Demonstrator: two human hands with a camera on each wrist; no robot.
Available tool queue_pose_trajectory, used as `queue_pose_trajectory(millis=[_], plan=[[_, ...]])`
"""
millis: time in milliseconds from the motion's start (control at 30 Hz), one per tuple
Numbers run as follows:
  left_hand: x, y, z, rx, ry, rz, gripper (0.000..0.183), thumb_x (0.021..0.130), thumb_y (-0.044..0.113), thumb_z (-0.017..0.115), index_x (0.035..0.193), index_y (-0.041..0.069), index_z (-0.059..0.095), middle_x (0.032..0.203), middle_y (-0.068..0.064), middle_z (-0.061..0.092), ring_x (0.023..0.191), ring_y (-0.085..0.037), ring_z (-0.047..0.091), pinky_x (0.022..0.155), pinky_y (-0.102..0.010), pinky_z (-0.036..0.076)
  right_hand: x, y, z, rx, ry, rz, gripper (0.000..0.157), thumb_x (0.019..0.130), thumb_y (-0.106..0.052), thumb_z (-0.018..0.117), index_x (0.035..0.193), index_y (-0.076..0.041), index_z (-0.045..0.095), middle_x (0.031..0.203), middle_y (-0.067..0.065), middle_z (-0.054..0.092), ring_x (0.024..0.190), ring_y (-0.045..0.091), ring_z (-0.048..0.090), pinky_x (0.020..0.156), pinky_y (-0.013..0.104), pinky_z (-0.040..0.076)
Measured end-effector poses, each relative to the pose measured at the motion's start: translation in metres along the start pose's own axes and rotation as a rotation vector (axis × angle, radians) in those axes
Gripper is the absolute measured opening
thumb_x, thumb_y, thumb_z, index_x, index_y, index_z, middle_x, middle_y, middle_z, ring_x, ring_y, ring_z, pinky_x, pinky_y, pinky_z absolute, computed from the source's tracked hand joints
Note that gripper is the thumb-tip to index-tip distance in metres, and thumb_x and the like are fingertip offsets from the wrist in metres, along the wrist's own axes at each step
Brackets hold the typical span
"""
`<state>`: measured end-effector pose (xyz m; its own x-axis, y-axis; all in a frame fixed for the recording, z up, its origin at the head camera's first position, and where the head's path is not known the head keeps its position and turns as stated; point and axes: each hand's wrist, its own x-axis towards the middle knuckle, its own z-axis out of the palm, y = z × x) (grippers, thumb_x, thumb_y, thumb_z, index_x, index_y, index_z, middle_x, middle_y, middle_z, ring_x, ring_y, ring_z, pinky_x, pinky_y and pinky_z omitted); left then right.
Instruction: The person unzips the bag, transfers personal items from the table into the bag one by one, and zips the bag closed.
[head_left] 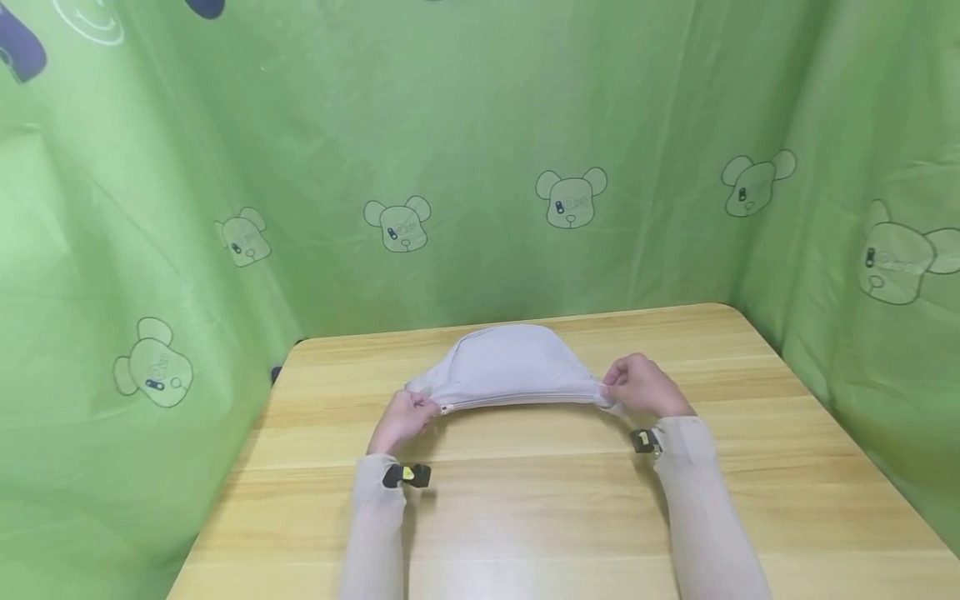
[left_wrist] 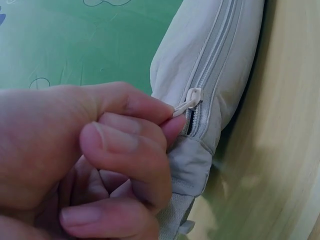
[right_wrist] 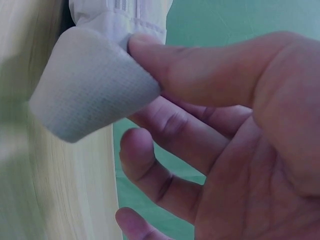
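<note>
A pale grey waist bag [head_left: 517,362] lies near the table's far edge, its long zipper [head_left: 525,397] facing the person. At the bag's left end, my left hand [head_left: 405,417] pinches the zipper pull [left_wrist: 186,106] between thumb and forefinger. A short dark gap shows beside the slider in the left wrist view. My right hand [head_left: 647,387] pinches the bag's right end, where a folded strap [right_wrist: 92,85] hangs down in front. The lower fingers of that hand are bent loosely in the right wrist view.
The bag rests on a light wooden table [head_left: 525,517] with rounded far corners. Green curtains [head_left: 480,125] printed with bear faces hang close behind and on both sides. A black wrist mount [head_left: 407,476] sits on the left sleeve, another [head_left: 643,441] on the right.
</note>
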<state>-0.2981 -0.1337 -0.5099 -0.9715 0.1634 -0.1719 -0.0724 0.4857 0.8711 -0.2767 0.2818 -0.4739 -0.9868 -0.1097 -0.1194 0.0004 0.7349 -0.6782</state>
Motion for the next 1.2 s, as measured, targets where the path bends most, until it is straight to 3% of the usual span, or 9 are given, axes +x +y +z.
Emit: queue_pose_trajectory(millis=[233, 500, 700, 967, 1200], plan=[[0.0002, 0.0008, -0.0017, -0.002, -0.012, -0.005, 0.034, 0.091, 0.011, 0.064, 0.060, 0.016, 0.051, 0.050, 0.007, 0.046, 0.045, -0.008, 0.036, 0.046, -0.022, 0.031, -0.0010, 0.0009, -0.0002, 0.003, 0.000, -0.003, 0.016, 0.092, -0.016, 0.073, 0.099, -0.001, 0.071, 0.096, 0.013, 0.072, 0.089, 0.025, 0.065, 0.081, 0.039, 0.053], [0.0010, -0.0028, -0.0034, -0.006, -0.028, -0.006, 0.023, 0.092, 0.011, 0.065, 0.070, 0.004, 0.060, 0.050, 0.006, 0.046, 0.046, -0.009, 0.037, 0.047, -0.022, 0.032, -0.0022, -0.0010, 0.0003, 0.004, -0.002, 0.006, 0.016, 0.092, -0.016, 0.072, 0.099, -0.001, 0.071, 0.098, 0.014, 0.072, 0.090, 0.025, 0.065, 0.081, 0.039, 0.053], [0.0009, -0.0025, -0.0041, -0.020, -0.039, -0.002, 0.024, 0.092, 0.011, 0.065, 0.070, 0.004, 0.058, 0.049, 0.007, 0.046, 0.045, -0.008, 0.037, 0.046, -0.022, 0.032, -0.0025, -0.0025, -0.0011, 0.002, 0.003, -0.007, 0.015, 0.092, -0.013, 0.072, 0.099, 0.001, 0.071, 0.096, 0.014, 0.072, 0.087, 0.024, 0.064, 0.078, 0.035, 0.052], [-0.0005, -0.0035, -0.0071, -0.007, -0.014, -0.003, 0.025, 0.091, 0.011, 0.066, 0.067, 0.007, 0.059, 0.064, 0.003, 0.056, 0.047, -0.009, 0.038, 0.047, -0.022, 0.032, -0.0019, -0.0026, -0.0010, -0.004, -0.001, -0.009, 0.015, 0.092, -0.013, 0.072, 0.099, 0.000, 0.071, 0.095, 0.014, 0.072, 0.087, 0.024, 0.064, 0.077, 0.034, 0.052], [-0.0002, -0.0046, -0.0104, 0.003, -0.036, -0.010, 0.022, 0.092, 0.013, 0.066, 0.075, 0.000, 0.063, 0.053, 0.004, 0.049, 0.047, -0.008, 0.038, 0.047, -0.022, 0.032, -0.0014, -0.0020, -0.0011, -0.004, -0.004, -0.005, 0.015, 0.093, -0.013, 0.072, 0.099, 0.000, 0.071, 0.095, 0.013, 0.072, 0.087, 0.024, 0.064, 0.078, 0.036, 0.052]])
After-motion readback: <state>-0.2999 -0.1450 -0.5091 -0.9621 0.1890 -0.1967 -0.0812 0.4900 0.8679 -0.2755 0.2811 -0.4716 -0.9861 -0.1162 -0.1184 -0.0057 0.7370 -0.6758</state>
